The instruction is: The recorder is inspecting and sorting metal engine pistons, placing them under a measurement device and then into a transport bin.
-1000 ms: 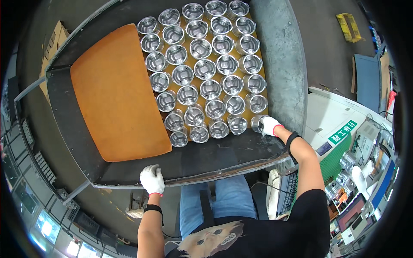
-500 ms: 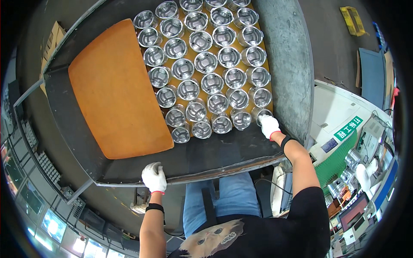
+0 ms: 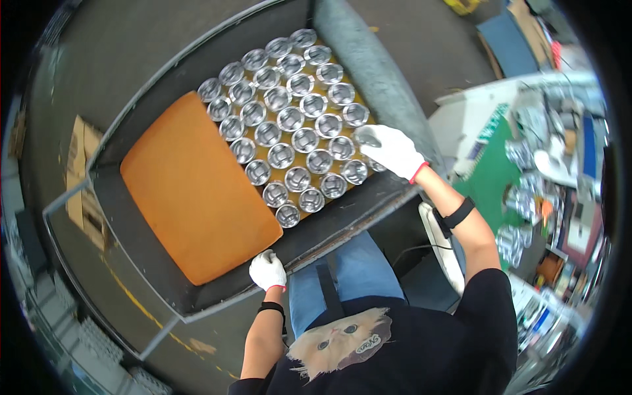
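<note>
Several rows of shiny metal pistons (image 3: 305,140) stand open end up on a yellowish sheet inside a dark-lined cart (image 3: 368,203). My right hand (image 3: 395,150), in a white glove with a red cuff, is closed round a piston (image 3: 366,136) at the right side of the rows. The glove covers much of that piston and overlaps a neighbouring one. On the cart's near rim rests my left hand (image 3: 268,270), also gloved, its fingers curled over the edge. An orange-brown flat board (image 3: 197,191) lies to the left of the pistons.
A grey padded side (image 3: 378,76) bounds the cart on the right. Beyond it a green-topped bench (image 3: 484,158) carries several more pistons (image 3: 513,243). A metal bar frame (image 3: 66,263) juts from the cart's left. Cardboard (image 3: 85,178) lies on the floor there.
My right hand has come up from the near right corner, now with a piston in its grip. The view has turned, tilting the cart. My left hand stays at the near rim.
</note>
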Tool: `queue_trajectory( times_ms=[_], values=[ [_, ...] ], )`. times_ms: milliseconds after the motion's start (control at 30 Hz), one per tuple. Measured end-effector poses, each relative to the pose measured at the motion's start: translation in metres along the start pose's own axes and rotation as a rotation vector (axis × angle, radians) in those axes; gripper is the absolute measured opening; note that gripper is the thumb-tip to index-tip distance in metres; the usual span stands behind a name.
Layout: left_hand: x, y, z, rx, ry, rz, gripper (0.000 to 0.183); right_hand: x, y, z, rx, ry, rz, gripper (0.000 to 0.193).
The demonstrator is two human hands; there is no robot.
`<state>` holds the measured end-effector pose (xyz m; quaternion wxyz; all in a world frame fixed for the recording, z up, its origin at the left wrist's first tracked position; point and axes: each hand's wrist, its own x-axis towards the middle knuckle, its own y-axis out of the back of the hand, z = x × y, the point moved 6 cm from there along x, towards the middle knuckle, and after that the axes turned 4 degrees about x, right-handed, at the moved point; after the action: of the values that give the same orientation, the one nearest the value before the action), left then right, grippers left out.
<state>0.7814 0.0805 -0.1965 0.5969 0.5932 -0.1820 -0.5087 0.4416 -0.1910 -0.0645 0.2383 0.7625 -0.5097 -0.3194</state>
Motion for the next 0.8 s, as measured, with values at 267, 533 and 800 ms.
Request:
queue_trajectory(
  times_ms=[267, 533, 800],
  values=[
    [0.000, -0.015, -0.006, 0.087, 0.022, -0.069, 0.032, -0.161, 0.036, -0.080, 0.064, -0.039, 0.331, 0.035],
    [0.063, -0.080, -0.052, 0.278, -0.605, -0.150, 0.035, -0.389, -0.038, 0.048, -0.047, -0.603, 0.133, 0.039],
    [0.083, -0.064, 0.081, 0.230, -0.594, -0.265, 0.030, -0.540, 0.019, 0.181, -0.105, -0.931, 0.423, 0.039]
  ],
)
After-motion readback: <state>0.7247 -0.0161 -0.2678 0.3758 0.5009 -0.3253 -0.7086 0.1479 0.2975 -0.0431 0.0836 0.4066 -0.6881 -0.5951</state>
